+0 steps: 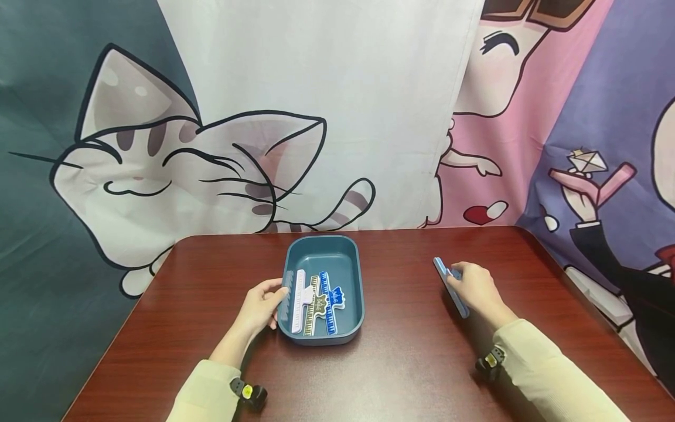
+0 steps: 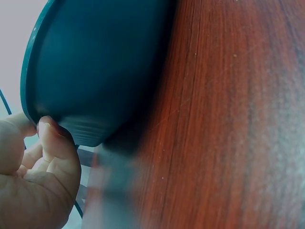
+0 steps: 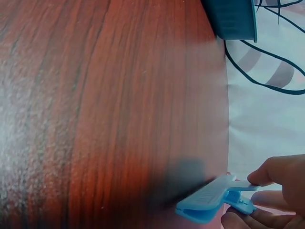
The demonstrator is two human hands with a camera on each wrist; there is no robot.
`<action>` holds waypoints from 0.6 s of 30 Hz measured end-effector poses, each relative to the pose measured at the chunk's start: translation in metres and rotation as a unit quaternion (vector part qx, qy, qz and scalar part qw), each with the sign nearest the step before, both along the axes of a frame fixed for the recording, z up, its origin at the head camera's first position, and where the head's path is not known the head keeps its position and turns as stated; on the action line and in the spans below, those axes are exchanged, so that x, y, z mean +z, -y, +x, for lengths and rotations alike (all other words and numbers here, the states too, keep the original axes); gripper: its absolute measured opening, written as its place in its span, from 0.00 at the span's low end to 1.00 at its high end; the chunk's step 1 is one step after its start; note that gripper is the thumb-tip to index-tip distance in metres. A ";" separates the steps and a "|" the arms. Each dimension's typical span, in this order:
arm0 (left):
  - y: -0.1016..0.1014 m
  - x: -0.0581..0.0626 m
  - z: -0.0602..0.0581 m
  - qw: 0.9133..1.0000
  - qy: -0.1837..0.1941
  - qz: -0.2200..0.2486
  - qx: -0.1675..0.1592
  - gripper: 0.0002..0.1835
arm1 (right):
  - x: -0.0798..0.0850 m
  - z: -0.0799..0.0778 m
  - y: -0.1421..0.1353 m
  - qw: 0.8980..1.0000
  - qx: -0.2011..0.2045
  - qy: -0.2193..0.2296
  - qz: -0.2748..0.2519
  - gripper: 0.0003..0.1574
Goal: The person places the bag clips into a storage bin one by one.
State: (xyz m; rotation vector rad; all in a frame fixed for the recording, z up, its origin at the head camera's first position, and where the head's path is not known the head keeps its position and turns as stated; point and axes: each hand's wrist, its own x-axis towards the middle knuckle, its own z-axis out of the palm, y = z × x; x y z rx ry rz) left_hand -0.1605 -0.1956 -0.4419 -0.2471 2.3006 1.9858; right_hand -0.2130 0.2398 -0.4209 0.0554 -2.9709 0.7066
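Observation:
My left hand (image 1: 262, 305) pinches the left rim of a teal plastic bin (image 1: 351, 337), thumb on one side and fingers on the other. Several long ruler-like clips lie inside the bin, among them a white clip (image 1: 298, 305), a gold-and-white clip (image 1: 319, 308) and a blue clip (image 1: 332, 299). Off to the right, my right hand (image 1: 477, 290) holds a light blue ruler clip (image 3: 205, 198) by its handle tabs, thumb on one tab and fingers on the other. That clip's long jaw points away from the hand, and a shadow falls on the table beside it.
A dark red wooden table (image 1: 401, 363) carries the bin near its far edge. Behind it hangs a cloth backdrop (image 1: 390, 117) with cartoon drawings. Bare tabletop lies between the bin and the right hand.

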 end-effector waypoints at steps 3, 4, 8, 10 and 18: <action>0.000 0.001 0.000 1.000 0.001 0.000 0.001 0.22 | 0.003 0.001 0.002 1.000 0.001 0.004 -0.008 0.26; 0.000 0.001 0.000 1.000 0.002 -0.001 0.001 0.22 | 0.004 0.001 0.002 1.000 0.000 0.005 -0.010 0.27; -0.001 0.002 0.001 1.000 0.005 -0.003 0.002 0.22 | 0.008 0.001 0.005 1.000 -0.001 0.007 -0.011 0.28; -0.001 0.003 0.001 1.000 0.006 -0.004 0.001 0.23 | 0.009 0.001 0.006 1.000 -0.001 0.006 -0.013 0.28; -0.001 0.002 0.001 1.000 0.006 -0.005 0.003 0.23 | 0.014 0.004 0.009 1.000 -0.013 0.027 -0.009 0.26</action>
